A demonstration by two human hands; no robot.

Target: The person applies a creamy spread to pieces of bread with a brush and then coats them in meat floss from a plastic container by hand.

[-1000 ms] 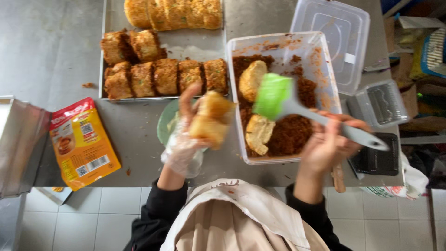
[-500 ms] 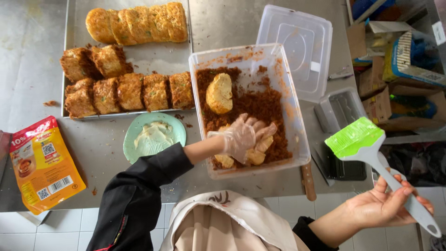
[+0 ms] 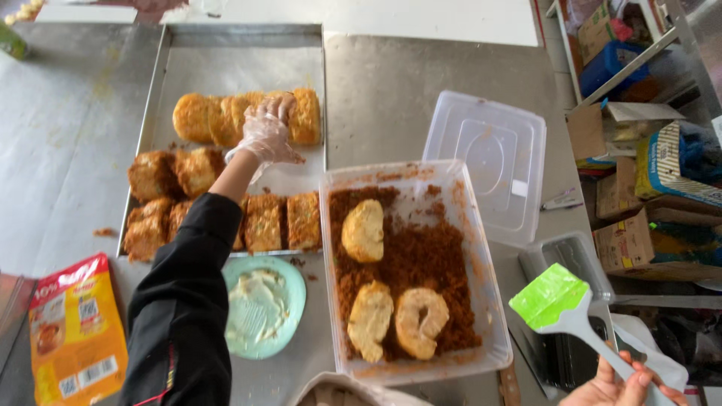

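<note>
Gloved left hand (image 3: 265, 135), fingers closed on a coated roll (image 3: 289, 113), should seat it snugly beside its row; right hand (image 3: 624, 383) grips the spatula (image 3: 571, 308) clear.

Left hand (image 3: 267, 135) outstretched, right hand (image 3: 620, 387) clenched

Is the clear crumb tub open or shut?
Open: the clear crumb tub has no cover, and its lid lies beside it.

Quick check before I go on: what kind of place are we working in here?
Most likely a small commercial kitchen or bakery prep station. A stainless steel worktop carries a metal tray of coated rolls, the left hand wears a disposable glove, and a plastic tub holds brown crumb. Cardboard stock boxes sit alongside.
</note>
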